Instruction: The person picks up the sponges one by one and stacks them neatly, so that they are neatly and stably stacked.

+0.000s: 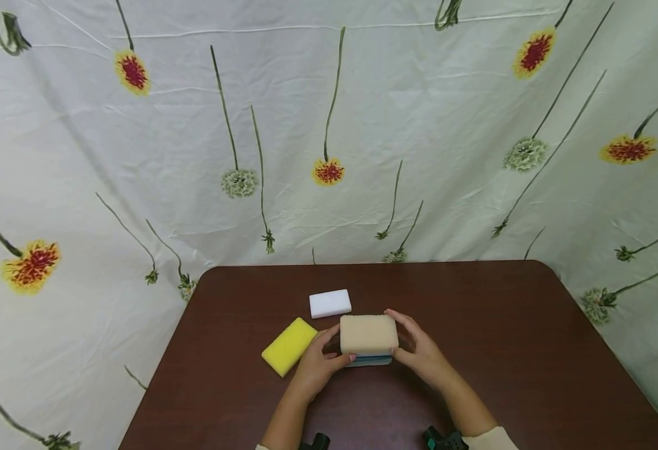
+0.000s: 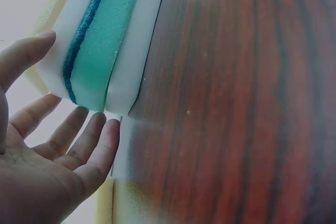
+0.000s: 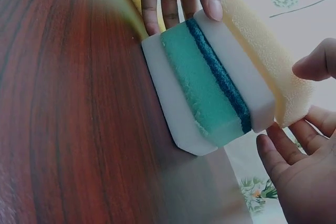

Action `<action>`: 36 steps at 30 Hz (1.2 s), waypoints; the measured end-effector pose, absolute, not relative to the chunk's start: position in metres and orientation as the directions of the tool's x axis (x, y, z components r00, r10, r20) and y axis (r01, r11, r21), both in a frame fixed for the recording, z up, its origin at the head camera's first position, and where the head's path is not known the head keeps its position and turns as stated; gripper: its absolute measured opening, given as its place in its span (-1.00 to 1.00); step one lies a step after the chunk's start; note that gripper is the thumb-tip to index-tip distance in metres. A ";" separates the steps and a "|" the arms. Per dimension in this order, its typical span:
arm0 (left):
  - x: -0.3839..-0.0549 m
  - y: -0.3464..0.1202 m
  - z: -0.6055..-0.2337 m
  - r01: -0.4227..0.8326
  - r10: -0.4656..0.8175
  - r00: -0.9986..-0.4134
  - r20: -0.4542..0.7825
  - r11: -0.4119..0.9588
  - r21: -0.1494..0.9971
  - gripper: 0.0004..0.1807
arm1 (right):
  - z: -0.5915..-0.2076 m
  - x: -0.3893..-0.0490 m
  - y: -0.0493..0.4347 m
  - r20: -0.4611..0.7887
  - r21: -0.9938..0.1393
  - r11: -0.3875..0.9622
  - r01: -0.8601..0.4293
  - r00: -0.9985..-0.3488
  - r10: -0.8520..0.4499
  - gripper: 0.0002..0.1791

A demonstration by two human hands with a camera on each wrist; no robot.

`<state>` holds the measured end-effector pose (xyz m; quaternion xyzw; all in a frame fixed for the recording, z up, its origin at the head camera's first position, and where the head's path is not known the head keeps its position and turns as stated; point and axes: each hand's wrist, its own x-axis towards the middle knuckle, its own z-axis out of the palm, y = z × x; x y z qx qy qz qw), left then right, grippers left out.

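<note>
A stack of sponges stands on the table between my hands. Its top layer is a cream sponge (image 1: 369,334). Under that come a white sponge (image 3: 239,72), a green sponge (image 3: 199,82) with a dark blue scouring side facing up, and another white sponge (image 2: 137,51) at the bottom. My left hand (image 1: 316,367) holds the stack's left end, thumb on the upper white sponge and the other fingertips along the short side. At the right end, my right hand (image 1: 425,357) grips the cream sponge, thumb at its near corner and fingers at its far side.
Left of the stack lies a yellow sponge (image 1: 289,347). Behind, a separate white block (image 1: 330,304) rests on the brown table (image 1: 475,300). A white flowered cloth (image 1: 284,125) hangs beyond the table's far edge.
</note>
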<state>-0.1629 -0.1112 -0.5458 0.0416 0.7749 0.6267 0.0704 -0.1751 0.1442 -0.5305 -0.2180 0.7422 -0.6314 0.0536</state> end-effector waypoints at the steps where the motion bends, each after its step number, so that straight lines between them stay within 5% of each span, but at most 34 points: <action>1: -0.163 -0.111 -0.545 -0.024 0.154 -0.986 -0.057 0.209 0.978 -0.14 | -0.531 -0.175 0.144 0.199 -0.958 0.117 -0.263 -0.898 -0.393 -0.18; 14: -0.163 -0.112 -0.543 -0.002 0.195 -0.980 -0.037 0.175 0.985 0.03 | -0.530 -0.174 0.144 0.161 -0.959 0.152 -0.240 -0.900 -0.405 -0.16; 24: -0.160 -0.110 -0.539 0.006 0.190 -0.982 -0.018 0.124 0.992 -0.23 | -0.534 -0.175 0.137 0.154 -0.961 0.166 -0.219 -0.929 -0.338 -0.23; 36: -0.159 -0.111 -0.535 -0.006 0.171 -0.985 -0.035 0.168 0.986 -0.26 | -0.536 -0.173 0.136 0.161 -0.952 0.202 -0.228 -0.940 -0.302 -0.28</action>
